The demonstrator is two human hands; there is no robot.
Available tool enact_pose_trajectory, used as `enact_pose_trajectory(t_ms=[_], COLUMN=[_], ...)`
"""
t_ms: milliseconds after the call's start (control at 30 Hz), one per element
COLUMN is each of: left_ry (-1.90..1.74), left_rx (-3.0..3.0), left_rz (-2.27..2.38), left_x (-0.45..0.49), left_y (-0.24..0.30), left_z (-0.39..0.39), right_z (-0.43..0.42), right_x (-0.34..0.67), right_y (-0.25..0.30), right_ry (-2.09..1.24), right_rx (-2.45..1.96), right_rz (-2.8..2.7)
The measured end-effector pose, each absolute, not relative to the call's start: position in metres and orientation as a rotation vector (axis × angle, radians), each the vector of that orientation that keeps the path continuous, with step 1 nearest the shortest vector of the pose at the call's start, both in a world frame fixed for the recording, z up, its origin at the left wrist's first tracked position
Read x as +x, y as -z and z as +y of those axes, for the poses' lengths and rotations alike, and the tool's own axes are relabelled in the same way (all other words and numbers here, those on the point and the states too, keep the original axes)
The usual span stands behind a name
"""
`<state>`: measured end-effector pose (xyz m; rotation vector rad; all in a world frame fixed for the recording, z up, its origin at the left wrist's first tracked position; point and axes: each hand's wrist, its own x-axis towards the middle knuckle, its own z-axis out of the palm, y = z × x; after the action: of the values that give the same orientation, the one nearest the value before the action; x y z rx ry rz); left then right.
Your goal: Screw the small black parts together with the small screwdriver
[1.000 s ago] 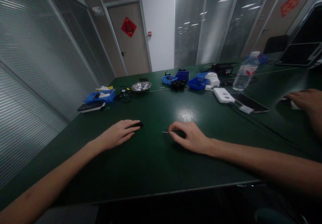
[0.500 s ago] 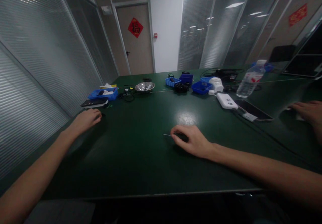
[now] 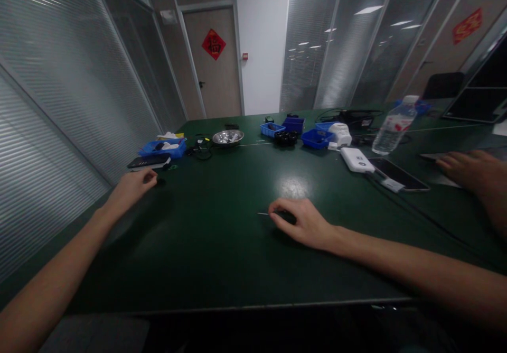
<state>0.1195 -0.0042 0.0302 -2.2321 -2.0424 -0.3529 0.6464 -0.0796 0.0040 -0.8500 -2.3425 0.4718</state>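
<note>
My right hand rests on the dark green table, with thumb and forefinger pinched on a thin, light-coloured pin. The pin points left from the fingertips, and the rest of it is hidden by the fingers. At the left side my left hand is closed in a pinch close to the tabletop. Whatever lies between its fingertips is too small and dark to name. Just beyond that hand is a flat black device, in front of a blue tray with white and dark items.
At the back stand a metal bowl, blue bins and a black cable. To the right are a water bottle, a white power bank, a phone and another person's hand.
My left hand has shifted slightly left and its fingertips have drawn together. My right hand stays put with the pin. The other person's hand has moved left.
</note>
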Motion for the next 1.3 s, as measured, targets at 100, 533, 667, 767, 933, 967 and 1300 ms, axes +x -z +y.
enact_pose_trajectory(t_ms=[100,533,667,767,933,967,1300], left_ry=[0.332,0.434,0.456,0.485,0.522,0.525,0.496], left_rx=[-2.279,-2.194,-2.174,-2.141,-2.093,-2.086,-2.103], left_rz=[-2.049,-2.073,-2.093,-2.11,-2.144,-2.155,-2.294], left_x=[0.115,0.093,0.089,0.088,0.086,0.085,0.081], left_y=[-0.028,-0.01,-0.006,-0.005,-0.003,-0.003,0.006], left_z=[-0.002,0.015,0.017,0.017,0.017,0.017,0.028], right_z=[-0.079,-0.079,-0.079,-0.079,-0.08,-0.08,-0.08], right_x=[0.646,0.647,0.647,0.647,0.647,0.647,0.647], right_y=[-0.003,0.0,-0.001,-0.002,-0.003,-0.003,-0.004], right_ry=[-0.461,-0.451,-0.453,-0.464,-0.47,-0.467,-0.462], right_rx=[-0.837,-0.838,-0.832,-0.824,-0.816,-0.815,-0.822], right_rz=[-2.349,-2.354,-2.356,-2.359,-2.375,-2.377,-2.375])
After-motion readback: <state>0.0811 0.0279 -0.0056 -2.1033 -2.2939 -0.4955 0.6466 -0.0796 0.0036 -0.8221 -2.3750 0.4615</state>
